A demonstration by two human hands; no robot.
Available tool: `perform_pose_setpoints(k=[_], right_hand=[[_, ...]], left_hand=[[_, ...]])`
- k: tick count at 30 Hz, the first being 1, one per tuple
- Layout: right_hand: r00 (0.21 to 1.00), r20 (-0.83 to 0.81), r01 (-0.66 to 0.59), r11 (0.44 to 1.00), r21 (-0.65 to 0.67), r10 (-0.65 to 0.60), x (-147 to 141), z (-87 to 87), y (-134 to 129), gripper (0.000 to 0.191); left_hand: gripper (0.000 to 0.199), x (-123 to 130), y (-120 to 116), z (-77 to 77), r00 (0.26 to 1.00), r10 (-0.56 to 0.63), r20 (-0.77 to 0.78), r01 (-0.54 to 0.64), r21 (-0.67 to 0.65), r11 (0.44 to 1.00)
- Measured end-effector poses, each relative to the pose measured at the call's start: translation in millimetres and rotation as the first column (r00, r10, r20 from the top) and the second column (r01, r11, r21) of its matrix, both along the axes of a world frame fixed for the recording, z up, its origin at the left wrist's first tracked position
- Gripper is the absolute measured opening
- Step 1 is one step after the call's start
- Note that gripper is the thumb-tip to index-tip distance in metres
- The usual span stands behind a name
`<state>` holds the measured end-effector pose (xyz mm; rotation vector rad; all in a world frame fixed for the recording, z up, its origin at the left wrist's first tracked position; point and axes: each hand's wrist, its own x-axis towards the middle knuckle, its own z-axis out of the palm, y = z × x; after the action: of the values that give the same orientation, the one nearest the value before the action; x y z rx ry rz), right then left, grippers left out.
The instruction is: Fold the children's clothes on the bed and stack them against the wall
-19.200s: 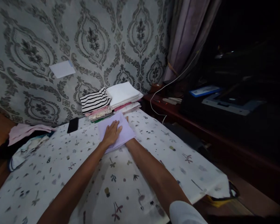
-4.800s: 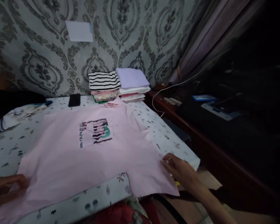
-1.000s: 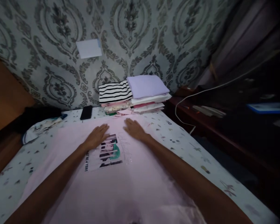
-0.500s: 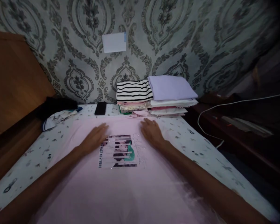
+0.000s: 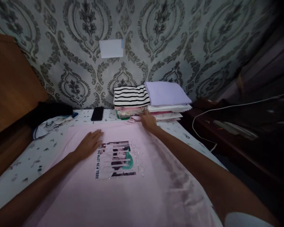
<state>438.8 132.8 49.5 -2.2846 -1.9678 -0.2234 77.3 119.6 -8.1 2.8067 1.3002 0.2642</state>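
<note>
A pink T-shirt [image 5: 123,195] with a printed picture, lettering and glittery script is spread over the bed, its body running toward me. My left hand [image 5: 90,144] lies flat on it, fingers stretched, just left of the print. At the far right of the shirt, my right hand [image 5: 149,122] has its fingers bent and closed on the pink cloth, close in front of the folded stacks. A bunched bit of pink fabric [image 5: 134,119] shows beside those fingertips. Folds run down the shirt's right side below my right forearm.
Folded clothes stand against the wall: a striped garment [image 5: 132,96] tops one stack, a lilac one [image 5: 168,94] the other. A black phone [image 5: 97,113] and crumpled clothes [image 5: 50,124] lie left. A white cable [image 5: 203,137] hangs at the right, beyond the patterned bedsheet [image 5: 11,175].
My right hand has moved from lying on the shirt to its far right edge, fingers now closed. The shirt's right side has become creased. My left hand stays on the cloth; the view has shifted slightly.
</note>
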Motion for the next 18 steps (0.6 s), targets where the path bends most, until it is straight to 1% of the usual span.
perform_pose_setpoints(k=[2,4,7,9,12,15,18], right_hand=[[1.0,-0.004,0.011,1.0,0.001,-0.011,0.9,3.0,13.1,0.04],[0.999,-0.02,0.029,0.999,0.038,-0.029,2.3,6.5,21.7,0.039],[0.99,-0.125,0.078,0.985,0.156,-0.059,4.1,13.2,29.1,0.036],[0.973,-0.224,0.106,0.966,0.235,-0.053,5.1,16.5,32.5,0.034],[0.942,-0.334,0.126,0.942,0.312,-0.015,8.6,17.5,36.5,0.031],[0.914,-0.405,0.132,0.928,0.349,0.022,13.1,15.4,37.3,0.03],[0.893,-0.442,0.092,0.926,0.367,0.086,11.8,9.5,29.9,0.029]], left_hand=[[0.06,23.8,-6.0,0.2,0.991,-0.136,0.009,0.137,-0.023,0.99],[0.059,48.9,-7.1,0.7,0.966,-0.258,0.026,0.259,-0.068,0.963],[0.057,84.7,2.7,1.2,0.932,-0.357,0.058,0.361,-0.118,0.925],[0.056,105.9,15.1,1.3,0.927,-0.368,0.066,0.374,-0.137,0.917],[0.055,132.6,36.2,1.2,0.935,-0.347,0.073,0.354,-0.143,0.924],[0.056,152.9,53.3,0.5,0.944,-0.319,0.082,0.327,-0.119,0.937],[0.056,167.6,63.8,-1.0,0.958,-0.278,0.072,0.284,-0.1,0.954]])
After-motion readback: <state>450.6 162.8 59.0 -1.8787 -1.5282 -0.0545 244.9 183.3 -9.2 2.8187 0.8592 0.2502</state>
